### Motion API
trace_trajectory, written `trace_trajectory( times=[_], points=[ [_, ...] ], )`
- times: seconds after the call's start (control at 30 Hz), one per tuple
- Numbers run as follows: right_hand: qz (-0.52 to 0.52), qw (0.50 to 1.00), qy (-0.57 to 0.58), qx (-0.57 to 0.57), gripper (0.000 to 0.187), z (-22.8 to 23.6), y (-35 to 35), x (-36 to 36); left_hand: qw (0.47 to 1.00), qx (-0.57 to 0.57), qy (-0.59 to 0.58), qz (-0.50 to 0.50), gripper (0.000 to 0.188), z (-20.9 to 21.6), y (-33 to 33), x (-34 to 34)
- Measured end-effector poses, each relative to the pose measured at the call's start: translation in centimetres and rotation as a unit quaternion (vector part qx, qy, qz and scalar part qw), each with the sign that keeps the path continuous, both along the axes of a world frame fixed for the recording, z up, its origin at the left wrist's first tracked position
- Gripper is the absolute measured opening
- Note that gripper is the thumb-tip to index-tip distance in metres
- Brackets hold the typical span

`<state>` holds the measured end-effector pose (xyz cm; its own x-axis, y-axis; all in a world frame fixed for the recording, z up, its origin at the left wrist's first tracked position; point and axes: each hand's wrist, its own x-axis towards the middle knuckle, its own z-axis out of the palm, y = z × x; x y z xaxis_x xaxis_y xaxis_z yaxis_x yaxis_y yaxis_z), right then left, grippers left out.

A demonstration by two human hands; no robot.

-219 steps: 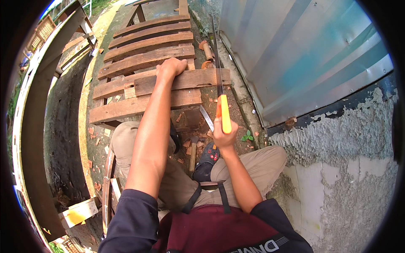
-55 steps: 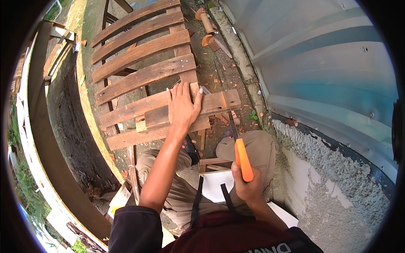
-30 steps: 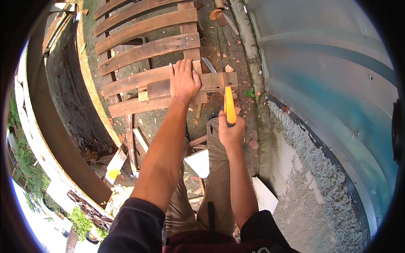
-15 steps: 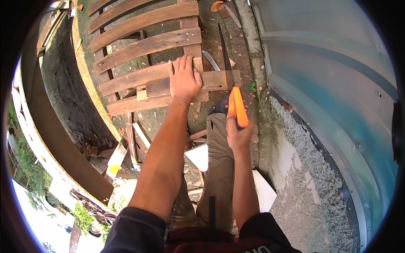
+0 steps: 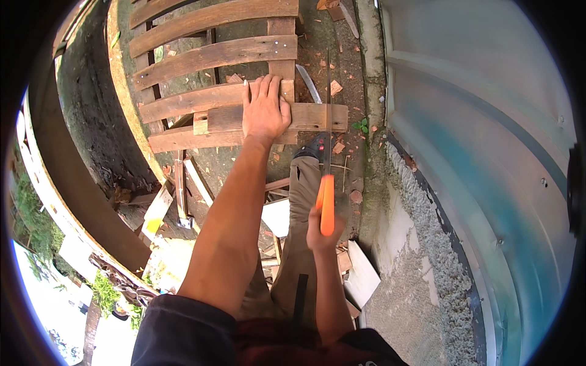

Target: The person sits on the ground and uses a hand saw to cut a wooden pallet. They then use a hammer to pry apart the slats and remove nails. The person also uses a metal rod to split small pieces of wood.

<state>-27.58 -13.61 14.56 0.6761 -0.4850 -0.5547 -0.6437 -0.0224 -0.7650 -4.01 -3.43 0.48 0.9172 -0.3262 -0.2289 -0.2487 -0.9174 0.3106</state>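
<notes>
My left hand (image 5: 266, 111) lies with fingers stretched out, pressing a short wooden board (image 5: 317, 116) onto the slats of a wooden pallet (image 5: 213, 53). The board's right end juts out past the pallet's edge. My right hand (image 5: 323, 230) is wrapped round the orange handle of a hand saw (image 5: 327, 204). Its thin blade points away from me and crosses the overhanging part of the board, to the right of my left hand. Beside my left palm, a small wood block (image 5: 201, 122) shows at the board's left end.
A curved metal blade (image 5: 309, 83) lies on the ground beyond the board. Corrugated metal sheeting (image 5: 476, 116) and a low concrete wall run along the right. Wood offcuts and a white panel (image 5: 361, 276) lie round my legs. My shoe (image 5: 314, 148) is below the board.
My right hand has drawn the saw back toward me, so the handle sits farther from the board. My left hand keeps its place on the board. The view has shifted slightly.
</notes>
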Motion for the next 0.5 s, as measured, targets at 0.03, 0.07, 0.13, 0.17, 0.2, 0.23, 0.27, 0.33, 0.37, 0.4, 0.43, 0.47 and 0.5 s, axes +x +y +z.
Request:
trace_trajectory(
  times=[0.03,0.07,0.13,0.17,0.2,0.23,0.27,0.33,0.37,0.4,0.43,0.47,0.5],
  points=[
    [-0.022,0.998,0.051,0.028,0.02,-0.4,-2.0,7.0,1.0,-0.001,0.008,-0.007,0.055,-0.1,-0.2,0.0],
    [-0.092,0.994,0.045,0.05,0.026,-2.8,-3.2,11.8,1.0,-0.005,0.013,-0.018,0.055,0.3,-0.6,0.5],
    [-0.087,0.996,-0.026,-0.012,0.029,-3.8,-2.8,12.9,1.0,0.004,0.024,-0.016,0.056,0.3,-0.7,1.0],
    [-0.061,0.997,-0.04,-0.039,0.029,-3.9,-2.1,10.5,1.0,0.007,0.017,-0.01,0.056,0.2,-0.9,1.2],
    [-0.05,0.998,-0.021,-0.007,0.027,-2.4,-0.8,6.1,1.0,0.01,0.017,-0.014,0.055,0.3,-0.7,0.6],
    [-0.016,1.0,-0.005,-0.003,0.025,-0.9,-0.3,1.6,1.0,0.013,0.014,-0.007,0.055,0.5,-0.4,0.3],
    [0.04,0.999,0.013,-0.02,0.022,1.2,-0.3,-3.5,1.0,0.016,0.019,0.009,0.055,0.7,-0.3,0.0],
    [0.142,0.985,0.031,-0.09,0.019,5.4,1.3,-12.2,0.999,0.007,0.033,0.001,0.056,0.9,-0.2,0.1],
    [0.177,0.977,0.027,-0.113,0.017,7.2,1.3,-12.7,0.999,0.0,0.035,0.001,0.056,0.8,-0.6,0.6],
    [0.182,0.976,0.019,-0.118,0.017,7.6,0.8,-12.8,0.999,0.002,0.042,0.005,0.056,1.0,-0.6,0.6],
    [0.168,0.98,0.008,-0.111,0.018,6.2,0.1,-12.4,0.999,0.001,0.039,0.005,0.056,1.0,-0.6,0.4],
    [0.122,0.989,-0.008,-0.08,0.019,4.0,-0.6,-8.8,1.0,0.002,0.031,0.005,0.056,0.9,-0.6,0.4],
    [0.06,0.997,-0.032,-0.045,0.02,1.6,-0.8,-4.7,1.0,0.003,0.025,-0.002,0.056,0.7,-0.5,0.4]
  ],
)
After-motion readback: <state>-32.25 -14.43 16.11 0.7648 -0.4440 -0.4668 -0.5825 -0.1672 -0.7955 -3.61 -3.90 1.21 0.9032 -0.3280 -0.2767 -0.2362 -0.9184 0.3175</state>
